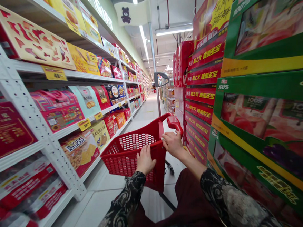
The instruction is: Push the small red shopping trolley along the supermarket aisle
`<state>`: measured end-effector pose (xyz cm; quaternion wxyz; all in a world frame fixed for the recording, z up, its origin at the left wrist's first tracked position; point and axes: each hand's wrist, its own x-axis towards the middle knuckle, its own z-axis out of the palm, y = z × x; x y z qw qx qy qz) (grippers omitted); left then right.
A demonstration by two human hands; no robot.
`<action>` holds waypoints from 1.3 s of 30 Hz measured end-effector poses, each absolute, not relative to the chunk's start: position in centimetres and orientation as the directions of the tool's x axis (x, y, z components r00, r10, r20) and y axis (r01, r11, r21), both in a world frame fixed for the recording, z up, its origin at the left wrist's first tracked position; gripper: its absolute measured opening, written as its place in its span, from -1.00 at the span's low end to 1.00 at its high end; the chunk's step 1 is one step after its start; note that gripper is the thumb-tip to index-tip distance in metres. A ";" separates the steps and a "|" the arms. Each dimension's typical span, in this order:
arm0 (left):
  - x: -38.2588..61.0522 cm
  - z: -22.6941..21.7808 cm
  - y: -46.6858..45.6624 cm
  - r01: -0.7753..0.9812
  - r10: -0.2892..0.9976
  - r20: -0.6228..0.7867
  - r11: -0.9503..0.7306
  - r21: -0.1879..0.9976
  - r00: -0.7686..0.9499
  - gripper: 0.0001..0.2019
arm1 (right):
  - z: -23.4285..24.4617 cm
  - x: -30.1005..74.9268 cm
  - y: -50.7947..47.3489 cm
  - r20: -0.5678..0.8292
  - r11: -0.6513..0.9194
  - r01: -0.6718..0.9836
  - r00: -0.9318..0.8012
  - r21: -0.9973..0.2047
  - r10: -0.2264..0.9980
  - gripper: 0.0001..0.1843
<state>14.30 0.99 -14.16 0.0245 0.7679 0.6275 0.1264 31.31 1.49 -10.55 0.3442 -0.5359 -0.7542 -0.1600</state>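
A small red shopping cart [159, 171] with a mesh basket stands in front of me, turned at an angle. My left hand [145, 161] grips the near rim of its basket, fingers curled over the top edge. Further right, my right hand [173, 143] holds the cart's corner beside a white panel [168, 127] and the red handle [175, 123]. From the cart a tall pole rises, carrying a pale flag [133, 13] with a dark bear on it and, lower down, a grey loop handle [162, 79]. Nothing shows in the visible part of the basket.
White shelving [43, 148] with boxed goods and yellow price tags lines the left side. Close on my right stand stacked green juice cartons [241, 69], with red drink cases [200, 92] beyond them. A pale tiled aisle [151, 105] runs ahead between them.
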 end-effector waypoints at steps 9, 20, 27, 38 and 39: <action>15.0 -13.3 1.7 0.954 0.970 0.138 -0.226 0.199 0.201 -0.26 | -10.3 33.6 3.8 0.665 0.454 0.876 -0.242 -0.163 0.706 -0.74; 15.1 -13.6 1.4 0.945 0.958 0.165 -0.263 0.193 0.233 -0.27 | -12.4 29.6 2.3 0.627 0.413 0.910 -0.300 -0.038 0.718 -0.58; 11.2 -15.0 2.4 0.950 0.991 0.119 -0.096 0.296 0.063 -0.38 | -8.9 31.9 3.3 0.543 0.269 0.959 -0.178 -0.093 0.821 -0.72; 10.8 -16.2 1.1 0.973 0.988 0.125 -0.113 0.202 0.089 -0.32 | -12.0 28.1 3.3 0.585 0.388 0.921 -0.300 -0.028 0.753 -0.68; 10.6 -16.3 1.1 0.973 0.987 0.126 -0.122 0.194 0.099 -0.31 | -11.8 28.0 3.4 0.569 0.383 0.923 -0.297 -0.035 0.767 -0.70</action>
